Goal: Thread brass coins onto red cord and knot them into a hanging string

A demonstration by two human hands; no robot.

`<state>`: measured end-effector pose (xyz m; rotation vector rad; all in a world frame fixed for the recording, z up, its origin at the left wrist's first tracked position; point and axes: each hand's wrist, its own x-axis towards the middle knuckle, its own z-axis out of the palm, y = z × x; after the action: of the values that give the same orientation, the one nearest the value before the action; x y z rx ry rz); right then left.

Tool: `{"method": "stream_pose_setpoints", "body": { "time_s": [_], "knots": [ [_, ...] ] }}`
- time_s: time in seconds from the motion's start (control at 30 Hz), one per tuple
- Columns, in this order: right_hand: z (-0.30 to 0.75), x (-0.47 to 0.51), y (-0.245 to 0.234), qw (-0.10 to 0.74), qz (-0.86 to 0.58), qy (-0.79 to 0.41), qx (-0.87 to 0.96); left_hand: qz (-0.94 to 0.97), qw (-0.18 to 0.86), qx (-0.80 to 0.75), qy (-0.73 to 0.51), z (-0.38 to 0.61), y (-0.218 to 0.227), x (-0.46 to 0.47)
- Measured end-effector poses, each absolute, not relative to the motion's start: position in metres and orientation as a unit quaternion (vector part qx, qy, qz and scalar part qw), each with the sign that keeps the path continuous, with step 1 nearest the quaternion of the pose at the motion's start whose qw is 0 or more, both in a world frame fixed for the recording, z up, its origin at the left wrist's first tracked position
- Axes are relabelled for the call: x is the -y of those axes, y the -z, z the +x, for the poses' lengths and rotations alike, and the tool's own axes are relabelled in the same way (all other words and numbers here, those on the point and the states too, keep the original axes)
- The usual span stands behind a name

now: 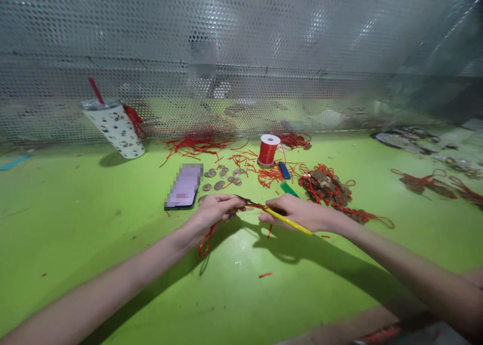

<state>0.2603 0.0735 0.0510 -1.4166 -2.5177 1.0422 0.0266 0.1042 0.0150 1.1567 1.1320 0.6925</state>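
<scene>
My left hand (219, 210) is closed on a red cord (205, 244), whose loop hangs below the palm. In my right hand (294, 211) is a pair of scissors (289, 220) with yellow handles. Their dark blades point left and meet the cord beside my left fingertips; whether they are apart or closed I cannot tell. Just beyond my left hand lie loose round coins (219, 185). To the right of my right hand is a pile of coins tied with knotted red cord (326, 186).
A spool of red cord (267, 153) stands among red clippings, near a blue lighter (284, 170) and a green piece (289, 189). A phone (185, 186) lies left of the coins. Farther left stands a tumbler with a straw (116, 128). Perforated silvery sheeting (241, 48) closes off the back.
</scene>
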Motion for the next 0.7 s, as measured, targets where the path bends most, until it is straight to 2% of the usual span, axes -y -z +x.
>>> {"method": "stream_pose_setpoints", "body": {
  "time_s": [0.47,0.6,0.7],
  "knots": [
    [0.274,-0.080,-0.041,0.114,-0.509,-0.308,0.795,0.487,0.620,-0.523,-0.322,0.026,-0.024,-0.104],
    [0.282,-0.072,-0.051,0.033,-0.518,-0.288,0.805,0.553,0.552,-0.521,-0.343,0.025,-0.023,-0.101],
    [0.287,-0.060,-0.055,-0.065,-0.542,-0.179,0.818,0.624,0.475,-0.499,-0.368,0.025,-0.021,-0.095]
  ]
}}
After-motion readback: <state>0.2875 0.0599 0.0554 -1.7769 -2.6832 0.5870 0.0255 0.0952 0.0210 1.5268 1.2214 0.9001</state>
